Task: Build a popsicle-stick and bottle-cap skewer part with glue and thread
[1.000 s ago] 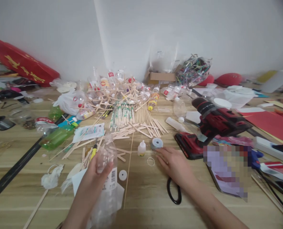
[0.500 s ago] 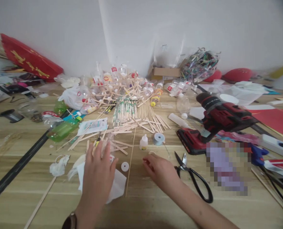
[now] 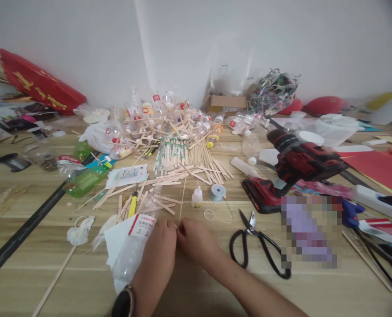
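My left hand point(image 3: 161, 246) has its fingers curled down at the table's middle, a small white edge showing at its fingertips. My right hand point(image 3: 196, 240), also closed, meets it fingertip to fingertip; what either hand holds is hidden. A thin wooden stick point(image 3: 183, 198) runs along the table toward the fingertips. Left of my left hand, a clear plastic bottle point(image 3: 130, 251) with a red and white label lies on white paper point(image 3: 113, 233). Beyond the hands stand a small dropper bottle point(image 3: 197, 197) and a thread spool point(image 3: 217, 192). Black-handled scissors point(image 3: 250, 229) lie open at right.
A red cordless drill point(image 3: 301, 158) stands at right. Behind are flat wooden sticks point(image 3: 169, 178), bundled skewers point(image 3: 201, 152) and heaped plastic bottles point(image 3: 156, 105). A yellow-handled tool point(image 3: 133, 204) and a green bottle point(image 3: 86, 180) lie at left. A thread loop point(image 3: 209, 215) lies near the scissors.
My left hand has moved right and down from above the bottle, its spread fingers now closed. My right hand has shifted left to meet it. The small white disc is no longer visible.
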The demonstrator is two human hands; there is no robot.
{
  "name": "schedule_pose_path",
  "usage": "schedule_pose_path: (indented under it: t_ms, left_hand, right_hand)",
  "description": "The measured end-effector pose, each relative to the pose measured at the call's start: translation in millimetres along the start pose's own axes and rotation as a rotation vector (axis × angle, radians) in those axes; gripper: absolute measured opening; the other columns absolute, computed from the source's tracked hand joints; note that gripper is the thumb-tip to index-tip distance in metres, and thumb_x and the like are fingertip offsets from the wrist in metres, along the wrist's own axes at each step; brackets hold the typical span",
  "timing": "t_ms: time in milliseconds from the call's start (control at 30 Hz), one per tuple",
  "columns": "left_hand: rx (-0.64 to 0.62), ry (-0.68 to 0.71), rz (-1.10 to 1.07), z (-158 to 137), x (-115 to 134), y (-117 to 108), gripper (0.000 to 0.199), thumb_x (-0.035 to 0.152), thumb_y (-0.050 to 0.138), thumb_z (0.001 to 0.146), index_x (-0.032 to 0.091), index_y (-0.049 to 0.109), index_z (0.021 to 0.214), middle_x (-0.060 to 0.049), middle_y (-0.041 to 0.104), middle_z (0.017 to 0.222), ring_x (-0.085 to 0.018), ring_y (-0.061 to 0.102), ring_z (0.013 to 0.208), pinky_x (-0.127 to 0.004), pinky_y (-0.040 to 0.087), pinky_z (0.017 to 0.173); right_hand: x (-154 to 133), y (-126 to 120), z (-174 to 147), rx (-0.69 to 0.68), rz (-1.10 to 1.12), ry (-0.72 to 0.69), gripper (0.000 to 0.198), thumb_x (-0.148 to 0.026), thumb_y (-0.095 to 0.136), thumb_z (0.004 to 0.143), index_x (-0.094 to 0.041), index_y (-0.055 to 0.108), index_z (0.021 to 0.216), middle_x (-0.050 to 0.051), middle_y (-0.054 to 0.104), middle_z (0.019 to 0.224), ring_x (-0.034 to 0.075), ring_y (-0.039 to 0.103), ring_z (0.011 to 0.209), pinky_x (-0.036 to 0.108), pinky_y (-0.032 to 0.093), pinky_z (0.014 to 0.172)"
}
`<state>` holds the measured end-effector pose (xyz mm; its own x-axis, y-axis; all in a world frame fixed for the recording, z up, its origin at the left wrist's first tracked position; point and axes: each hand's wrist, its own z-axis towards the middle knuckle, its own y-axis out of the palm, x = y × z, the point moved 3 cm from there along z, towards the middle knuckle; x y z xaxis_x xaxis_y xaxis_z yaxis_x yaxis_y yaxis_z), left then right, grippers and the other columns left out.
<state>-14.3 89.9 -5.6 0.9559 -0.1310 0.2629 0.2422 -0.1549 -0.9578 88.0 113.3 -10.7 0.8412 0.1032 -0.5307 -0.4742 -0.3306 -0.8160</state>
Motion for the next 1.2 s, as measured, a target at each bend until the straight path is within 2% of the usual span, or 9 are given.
schedule_pose_path:
  t_ms: [100,167,333,467,700,900,1000,1200]
  left_hand:
    - [-0.069,-0.047,0.166,-1,6,-6,0.039,-0.004,0.03,0.084,0.01,0.064,0.094,-0.018,0.068,0.097,-0.029,0.066,0.092,-0.041,0.048,0.083]
    - [-0.056,-0.046,0.161,-3,8,-10,0.035,-0.001,0.032,0.086,0.011,0.064,0.094,-0.017,0.069,0.097,-0.027,0.067,0.091,-0.038,0.049,0.081]
    - [-0.021,-0.002,-0.089,-6,3,-13,0.021,0.008,0.043,0.087,0.012,0.06,0.099,-0.014,0.066,0.098,-0.027,0.064,0.094,-0.038,0.048,0.081]
    - [-0.003,0.025,-0.29,-9,0,-17,0.018,0.013,0.048,0.083,0.015,0.06,0.096,-0.011,0.064,0.096,-0.026,0.061,0.092,-0.039,0.047,0.08]
    - [-0.207,0.037,-0.681,-12,7,-18,0.021,0.022,0.053,0.079,0.017,0.064,0.096,-0.005,0.068,0.083,-0.02,0.06,0.073,-0.031,0.045,0.067]
    - [-0.282,0.04,-0.91,-13,13,-18,0.021,0.025,0.057,0.08,0.017,0.064,0.098,-0.005,0.072,0.091,-0.02,0.063,0.08,-0.029,0.046,0.07]
    - [-0.297,0.025,-0.924,-12,12,-16,0.02,0.027,0.058,0.08,0.017,0.065,0.097,-0.006,0.072,0.092,-0.021,0.065,0.082,-0.029,0.047,0.071]
    - [-0.248,-0.005,-0.841,-11,11,-12,0.021,0.024,0.057,0.078,0.016,0.065,0.096,-0.006,0.072,0.089,-0.021,0.064,0.078,-0.03,0.046,0.069]
  right_hand:
    - [3,2,0,0.019,0.068,0.013,0.024,-0.02,0.055,0.087,-0.014,0.069,0.068,0.01,0.073,0.072,0.017,0.061,0.062,0.026,0.03,0.053]
    - [6,1,-2,0.03,0.116,0.009,0.024,-0.019,0.055,0.087,-0.015,0.066,0.067,0.007,0.071,0.068,0.015,0.058,0.061,0.025,0.029,0.053]
    - [10,-11,-8,0.044,0.244,-0.043,0.024,-0.016,0.055,0.087,-0.018,0.054,0.064,-0.003,0.058,0.054,0.012,0.051,0.053,0.022,0.03,0.051]
    - [7,-29,-17,0.074,0.343,-0.122,0.023,-0.017,0.051,0.09,-0.021,0.047,0.068,-0.007,0.05,0.046,0.011,0.049,0.046,0.022,0.033,0.051]
    - [4,-74,-22,0.241,0.472,-0.205,0.02,-0.026,0.045,0.092,-0.024,0.042,0.072,-0.006,0.055,0.05,0.011,0.052,0.045,0.021,0.038,0.05]
    - [8,-78,-20,0.296,0.507,-0.207,0.019,-0.028,0.046,0.09,-0.024,0.045,0.072,-0.006,0.054,0.049,0.011,0.053,0.042,0.02,0.039,0.047]
    - [10,-76,-22,0.299,0.509,-0.206,0.021,-0.028,0.046,0.09,-0.024,0.045,0.07,-0.007,0.052,0.047,0.011,0.052,0.041,0.02,0.038,0.046]
    - [15,-78,-25,0.305,0.521,-0.216,0.02,-0.029,0.046,0.09,-0.024,0.046,0.07,-0.007,0.051,0.047,0.011,0.052,0.042,0.02,0.037,0.046]
